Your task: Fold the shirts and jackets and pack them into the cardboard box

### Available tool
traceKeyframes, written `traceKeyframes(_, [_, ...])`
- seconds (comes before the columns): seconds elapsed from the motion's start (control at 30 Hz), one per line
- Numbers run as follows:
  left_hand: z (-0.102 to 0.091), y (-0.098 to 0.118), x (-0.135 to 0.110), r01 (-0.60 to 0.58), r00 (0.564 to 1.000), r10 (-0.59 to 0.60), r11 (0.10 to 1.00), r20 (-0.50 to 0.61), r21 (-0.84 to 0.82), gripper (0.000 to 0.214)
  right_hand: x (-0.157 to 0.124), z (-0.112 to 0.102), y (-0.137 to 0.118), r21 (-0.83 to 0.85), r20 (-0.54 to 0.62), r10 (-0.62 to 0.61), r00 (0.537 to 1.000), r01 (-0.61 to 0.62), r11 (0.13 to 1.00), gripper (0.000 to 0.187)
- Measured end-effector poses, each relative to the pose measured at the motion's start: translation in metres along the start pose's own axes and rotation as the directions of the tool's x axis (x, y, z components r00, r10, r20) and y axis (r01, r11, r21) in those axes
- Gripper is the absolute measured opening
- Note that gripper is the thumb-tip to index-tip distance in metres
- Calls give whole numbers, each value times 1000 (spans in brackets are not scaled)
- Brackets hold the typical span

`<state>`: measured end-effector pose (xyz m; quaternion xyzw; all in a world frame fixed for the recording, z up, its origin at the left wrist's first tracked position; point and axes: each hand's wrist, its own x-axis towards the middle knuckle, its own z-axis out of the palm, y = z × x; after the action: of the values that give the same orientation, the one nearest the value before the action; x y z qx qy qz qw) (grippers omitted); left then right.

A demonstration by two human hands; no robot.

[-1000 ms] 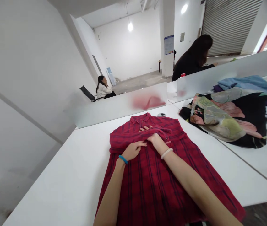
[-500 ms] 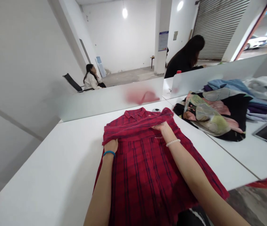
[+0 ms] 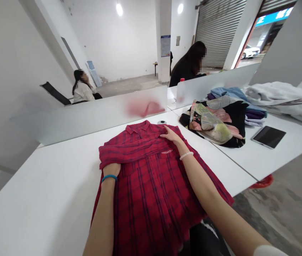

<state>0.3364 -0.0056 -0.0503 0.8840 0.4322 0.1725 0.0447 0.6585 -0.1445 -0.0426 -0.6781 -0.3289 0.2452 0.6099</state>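
A red plaid shirt [image 3: 145, 185] with dark stripes lies front side up, its collar away from me. One sleeve [image 3: 129, 151] is folded across the chest. At the left end of that sleeve is my left hand [image 3: 112, 169], a blue band on its wrist; the fingers are tucked under the cloth and hidden. My right hand [image 3: 171, 136], with a pale beaded bracelet at the wrist, rests on the shirt near the shoulder at the right. Its thumb and fingers are apart, with nothing gripped.
The shirt lies on a white table [image 3: 60, 177] with a frosted divider [image 3: 100, 113] behind it. To the right are a floral garment [image 3: 215, 122], folded clothes [image 3: 256, 113], white cloth [image 3: 281, 94] and a tablet [image 3: 269, 137]. Two people sit beyond the divider.
The sleeve now lies flat across the chest, where it was held raised. My right hand has let go of it and spread its fingers. The view has turned right.
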Motion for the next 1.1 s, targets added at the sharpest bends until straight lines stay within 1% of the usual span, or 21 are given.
traceKeyframes(0.03, [0, 0, 0, -6, 1000, 6, 1000, 0, 5, 46, 0, 2, -1, -15, 3, -15, 1000, 16, 1000, 75])
traceKeyframes(0.07, [0, 0, 0, -11, 1000, 11, 1000, 1, 10, 46, -1, 3, -2, -19, 8, -25, 1000, 25, 1000, 74])
traceKeyframes(0.1, [-1, 0, -1, -13, 1000, 13, 1000, 3, 14, 47, -1, 2, -3, -18, 15, -32, 999, 33, 999, 69])
traceKeyframes(0.2, [-2, 0, -1, -24, 1000, 24, 999, 11, 23, 48, -2, -6, -6, -23, 40, -64, 997, 65, 998, 44])
traceKeyframes(0.27, [-4, 0, 0, -32, 999, 31, 999, 12, 26, 48, -2, -16, -6, -48, 17, -83, 996, 84, 995, 33])
traceKeyframes(0.4, [-6, 1, 0, -22, 1000, 22, 999, 1, 37, 47, 0, -35, -1, -164, -74, -109, 991, 96, 982, 33])
traceKeyframes(0.47, [-6, 1, 0, -16, 1000, 16, 999, -7, 43, 46, 0, -40, 2, -231, -95, -108, 990, 84, 969, 35])
traceKeyframes(0.57, [-7, 2, -1, -9, 1000, 10, 999, -18, 53, 45, -1, -37, 3, -319, -65, -90, 994, 65, 945, 33])
traceKeyframes(0.63, [-7, 2, -1, -7, 1000, 8, 998, -24, 60, 45, -1, -32, 1, -372, -30, -82, 996, 65, 926, 23])
traceKeyframes(0.7, [-8, 3, -1, -7, 1000, 9, 998, -27, 67, 45, -1, -28, -5, -413, -18, -97, 995, 82, 907, 13])
traceKeyframes(0.77, [-8, 3, -2, -5, 1000, 7, 997, -28, 75, 44, -1, -30, -11, -441, -37, -138, 990, 108, 891, 16])
traceKeyframes(0.83, [-8, 3, -2, 5, 1000, -2, 996, -30, 85, 44, -2, -36, -17, -464, -82, -182, 980, 124, 877, 22])
traceKeyframes(0.9, [-7, 3, -3, 18, 999, -15, 995, -33, 94, 44, -2, -43, -17, -487, -126, -205, 970, 120, 865, 24])
traceKeyframes(1.0, [-6, 4, -3, 34, 999, -31, 994, -33, 101, 44, -6, -47, -9, -518, -160, -195, 968, 86, 851, 22])
traceKeyframes(1.1, [-7, 4, -3, 44, 999, -42, 993, -20, 105, 44, -9, -42, 3, -544, -159, -169, 973, 56, 837, 22])
